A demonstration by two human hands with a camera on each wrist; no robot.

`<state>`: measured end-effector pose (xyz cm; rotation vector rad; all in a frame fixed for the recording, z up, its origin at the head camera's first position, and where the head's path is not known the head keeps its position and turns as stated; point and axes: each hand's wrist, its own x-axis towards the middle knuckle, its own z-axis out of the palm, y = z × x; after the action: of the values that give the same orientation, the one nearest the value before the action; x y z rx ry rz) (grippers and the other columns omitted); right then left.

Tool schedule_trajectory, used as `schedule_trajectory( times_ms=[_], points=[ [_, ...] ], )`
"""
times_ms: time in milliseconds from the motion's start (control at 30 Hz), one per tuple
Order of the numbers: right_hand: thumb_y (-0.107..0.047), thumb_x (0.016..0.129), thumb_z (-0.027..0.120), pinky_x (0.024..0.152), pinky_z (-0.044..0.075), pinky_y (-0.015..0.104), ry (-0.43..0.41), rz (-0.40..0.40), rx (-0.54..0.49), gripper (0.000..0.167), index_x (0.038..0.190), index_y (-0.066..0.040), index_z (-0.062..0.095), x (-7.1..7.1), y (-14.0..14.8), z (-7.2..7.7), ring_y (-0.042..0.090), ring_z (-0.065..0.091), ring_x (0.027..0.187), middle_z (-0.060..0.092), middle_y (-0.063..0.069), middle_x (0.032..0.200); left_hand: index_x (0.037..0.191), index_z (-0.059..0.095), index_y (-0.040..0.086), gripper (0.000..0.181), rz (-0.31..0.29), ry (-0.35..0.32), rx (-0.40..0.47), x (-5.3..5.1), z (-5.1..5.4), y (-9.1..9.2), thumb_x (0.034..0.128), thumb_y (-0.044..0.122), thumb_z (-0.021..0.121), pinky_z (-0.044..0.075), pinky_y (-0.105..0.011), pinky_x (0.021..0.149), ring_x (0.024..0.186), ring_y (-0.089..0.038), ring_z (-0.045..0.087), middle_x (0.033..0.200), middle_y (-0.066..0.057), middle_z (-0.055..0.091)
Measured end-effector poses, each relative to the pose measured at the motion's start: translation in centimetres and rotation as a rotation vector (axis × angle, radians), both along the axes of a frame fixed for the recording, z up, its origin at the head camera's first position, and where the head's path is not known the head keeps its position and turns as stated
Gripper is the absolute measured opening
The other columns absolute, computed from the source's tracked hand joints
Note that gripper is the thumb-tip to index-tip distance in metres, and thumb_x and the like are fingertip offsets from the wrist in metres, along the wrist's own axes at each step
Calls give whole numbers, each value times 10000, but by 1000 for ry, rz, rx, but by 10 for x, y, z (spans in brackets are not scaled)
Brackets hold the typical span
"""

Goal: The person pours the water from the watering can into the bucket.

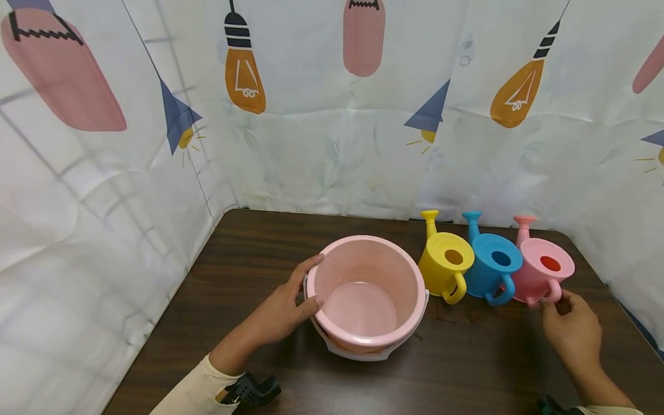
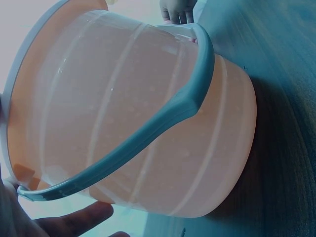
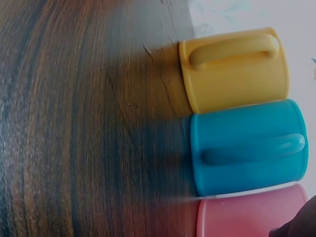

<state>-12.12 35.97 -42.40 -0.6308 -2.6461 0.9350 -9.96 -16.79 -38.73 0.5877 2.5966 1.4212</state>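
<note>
I find the pink watering can (image 1: pixel 539 274) upright, with a round top, a red-looking interior seen through its opening, a spout pointing toward the patterned cloth (image 1: pixel 332 150), and a looped handle (image 1: pixel 555 290) facing me. The pink bucket (image 1: pixel 361 308) is also upright, round and wide-mouthed, with ridged, partly see-through walls; its bail (image 2: pixel 163 121) hangs down along the outside. My left hand (image 1: pixel 285 311) holds the bucket at its left rim, thumb over the edge and the other fingers spread along the outer wall. My left forearm slants in from the lower left in a cream sleeve (image 1: pixel 194 386). My right hand (image 1: pixel 573 328) reaches up from the lower right, thumb and fingers narrowed in a pinch at the low end of the can's handle. The can sits just beyond my right hand on the dark wooden table (image 1: pixel 467 369), well apart from my left. It ends a row, with the blue watering can (image 1: pixel 493 262) just beside it, then the yellow watering can (image 1: pixel 438 265) near the bucket, which stands to the right of my left hand.
</note>
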Motion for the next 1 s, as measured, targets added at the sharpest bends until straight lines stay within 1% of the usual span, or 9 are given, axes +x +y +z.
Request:
schedule_trajectory(
  times_ms=[100,233,333,467,600,800,900,933,1000],
  points=[
    [-229,1024,560,647,412,449,20,-6,13,507,1331,173,522,0,0,0,510,569,1019,597,395,1205,1607,179,411,724,-1,0,2,0,0,0,999,431,572,412,-579,999,1282,-306,528,1529,-169,436],
    [-210,1026,554,644,392,458,38,-15,40,465,1292,171,549,0,-1,-2,481,584,945,625,379,1138,1607,182,411,723,1,-2,1,0,-1,0,998,429,570,411,-580,1001,1281,-304,526,1534,-168,430],
    [-223,1038,537,653,403,470,19,-18,43,478,1307,173,538,-2,1,-3,502,580,978,616,383,1172,1604,185,419,721,7,-9,-3,0,-1,0,995,422,570,413,-577,999,1277,-301,528,1532,-164,433],
    [-246,1051,506,699,410,499,-10,-26,48,510,1345,171,517,-2,7,-4,525,559,1064,589,388,1241,1602,185,429,721,8,-15,-5,-1,-1,0,994,421,573,412,-593,1002,1279,-305,527,1532,-167,434],
    [-239,1047,503,739,403,541,-5,-27,69,503,1330,177,524,-2,12,-3,536,548,1067,590,391,1227,1602,186,430,723,5,-15,-3,0,0,1,991,440,573,406,-610,1006,1277,-310,528,1530,-176,433],
    [-224,1041,482,741,394,549,7,-31,99,483,1319,168,537,0,17,9,534,553,1044,604,381,1213,1601,184,435,720,12,-15,-15,0,1,0,991,445,567,412,-591,1001,1287,-318,524,1542,-176,421],
    [-206,1038,468,760,388,562,45,-51,125,457,1302,156,557,0,17,16,524,571,1034,614,368,1209,1602,185,431,721,12,-10,-15,0,1,0,990,448,566,410,-588,1003,1292,-321,520,1546,-176,416],
    [-205,1040,464,751,390,564,50,-56,133,458,1307,156,552,1,18,19,523,570,1027,612,369,1211,1602,185,429,722,11,-9,-14,0,1,0,990,452,566,409,-588,1005,1292,-320,519,1547,-176,416],
    [-200,1046,457,681,410,528,47,-61,139,468,1329,167,522,3,18,23,519,568,986,595,386,1207,1603,186,426,724,8,-6,-10,0,1,0,989,455,568,405,-592,1009,1296,-320,516,1549,-175,413]
  ],
)
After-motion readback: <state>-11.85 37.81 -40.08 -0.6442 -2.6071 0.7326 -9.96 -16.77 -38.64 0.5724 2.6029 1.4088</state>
